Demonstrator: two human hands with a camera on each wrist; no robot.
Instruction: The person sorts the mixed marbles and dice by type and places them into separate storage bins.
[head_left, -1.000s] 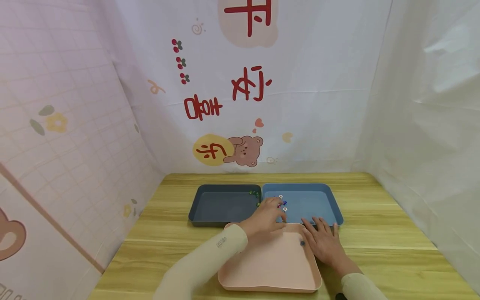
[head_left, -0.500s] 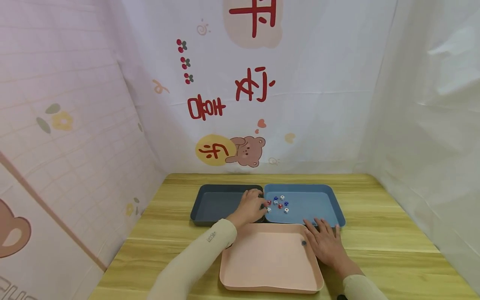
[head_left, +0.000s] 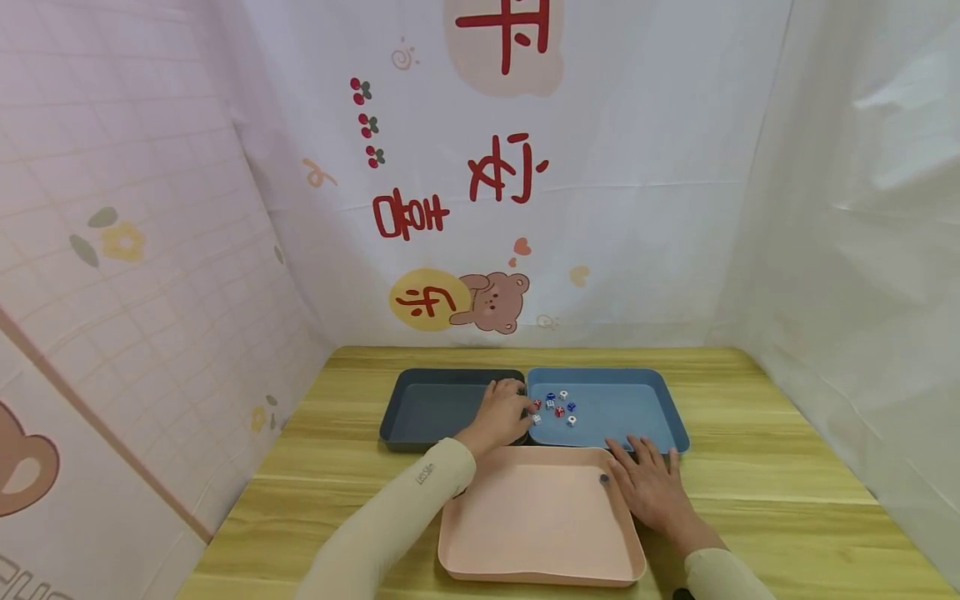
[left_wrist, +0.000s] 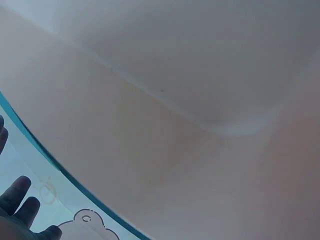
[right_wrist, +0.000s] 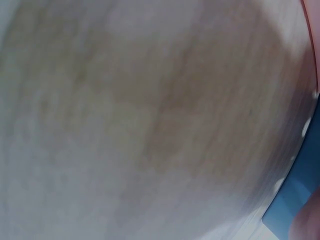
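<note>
My left hand (head_left: 497, 414) is over the right end of the dark tray (head_left: 435, 442). Its thumb and fingers are spread apart, with the thumb by the dice (head_left: 559, 412). In the left wrist view several separate fingertips (left_wrist: 31, 205) show at the lower left. Red, white and blue dice lie in the left part of the blue tray (head_left: 637, 417). My right hand (head_left: 651, 485) rests with extended fingers along the right rim of the pink tray (head_left: 540, 533), its fingertips at the blue tray's front edge. A small dark round piece (head_left: 603, 479) lies beside the right thumb.
The three trays stand close together on a wood-grain table (head_left: 765, 483), with the pink one in front. A white printed curtain (head_left: 637, 250) hangs behind the table and along both sides.
My left hand has moved left from the blue tray to the dark tray, uncovering the dice and now covering the green pieces seen there. The right hand has stayed in place.
</note>
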